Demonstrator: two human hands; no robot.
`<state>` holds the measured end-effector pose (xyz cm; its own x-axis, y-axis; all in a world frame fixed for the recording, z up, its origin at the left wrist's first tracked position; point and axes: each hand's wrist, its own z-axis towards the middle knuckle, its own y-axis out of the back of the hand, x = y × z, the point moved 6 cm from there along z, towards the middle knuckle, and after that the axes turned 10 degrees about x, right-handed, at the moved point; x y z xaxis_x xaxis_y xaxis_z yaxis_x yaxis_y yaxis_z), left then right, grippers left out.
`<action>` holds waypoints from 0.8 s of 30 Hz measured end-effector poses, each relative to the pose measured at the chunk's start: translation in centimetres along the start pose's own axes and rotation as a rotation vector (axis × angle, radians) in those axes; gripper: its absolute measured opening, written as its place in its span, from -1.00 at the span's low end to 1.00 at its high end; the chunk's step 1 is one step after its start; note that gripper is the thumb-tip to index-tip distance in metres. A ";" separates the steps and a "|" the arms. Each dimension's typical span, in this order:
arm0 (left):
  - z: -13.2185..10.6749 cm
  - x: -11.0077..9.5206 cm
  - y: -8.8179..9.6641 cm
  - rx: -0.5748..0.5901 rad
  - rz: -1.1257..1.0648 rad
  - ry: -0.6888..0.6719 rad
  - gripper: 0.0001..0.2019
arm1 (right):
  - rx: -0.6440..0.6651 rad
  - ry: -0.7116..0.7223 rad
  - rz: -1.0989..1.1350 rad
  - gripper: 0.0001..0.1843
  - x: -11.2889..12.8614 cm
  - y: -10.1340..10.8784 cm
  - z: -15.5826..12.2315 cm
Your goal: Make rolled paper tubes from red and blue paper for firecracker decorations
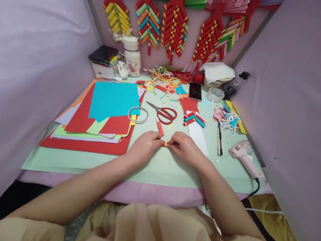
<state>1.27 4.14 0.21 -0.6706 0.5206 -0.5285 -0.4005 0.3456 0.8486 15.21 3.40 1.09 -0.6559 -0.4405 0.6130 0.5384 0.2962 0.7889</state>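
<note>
Both hands meet over the front middle of the table around a small red paper roll (165,144) with a yellow band. My left hand (146,146) is closed on the roll's left end. On its right end, the fingers of my right hand (184,147) pinch at the band; most of the roll is hidden by the fingers. Just beyond my left fingers lies a glue stick or small orange-red tube (159,128). Red-handled scissors (165,113) rest farther back. Several finished red and blue paper rolls (194,119) lie beyond my right hand on a white strip.
Stacked coloured paper (114,97) and a silver ring (129,114) lie left. At right are a pen-like cutter (220,139), a hot glue gun (244,158) and white tape (215,95). Paper scraps, a phone (195,91) and a bottle (132,58) stand behind; paper firecracker strings (174,28) hang above.
</note>
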 end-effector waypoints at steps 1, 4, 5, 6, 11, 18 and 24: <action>-0.1 0.0 0.0 -0.016 0.004 -0.004 -0.72 | -0.004 0.001 0.002 -0.87 0.0 0.0 0.0; -0.7 -0.4 -0.1 -0.059 0.063 -0.052 -0.71 | -0.016 0.002 0.000 -0.88 -0.1 0.0 0.0; -0.9 -0.5 -0.2 -0.059 0.101 -0.083 -0.71 | -0.018 0.003 -0.002 -0.89 -0.1 0.0 0.0; -1.1 -0.7 -0.4 -0.055 0.143 -0.117 -0.71 | -0.018 0.004 -0.003 -0.89 -0.1 0.0 0.0; -1.3 -1.2 -0.9 -0.002 0.274 -0.149 -0.69 | -0.011 -0.002 0.009 -0.87 0.0 0.1 0.0; -1.3 -1.2 -1.0 0.043 0.266 -0.106 -0.68 | -0.018 -0.002 0.016 -0.87 -0.1 0.0 0.1; -1.7 0.4 1.5 -0.096 0.034 -0.022 -0.64 | -0.019 0.022 -0.003 -0.86 0.0 -0.1 0.1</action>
<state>-0.69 3.53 1.31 -0.6717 0.5480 -0.4984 -0.4361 0.2513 0.8641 15.12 3.43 0.99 -0.6457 -0.4605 0.6091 0.5462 0.2789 0.7899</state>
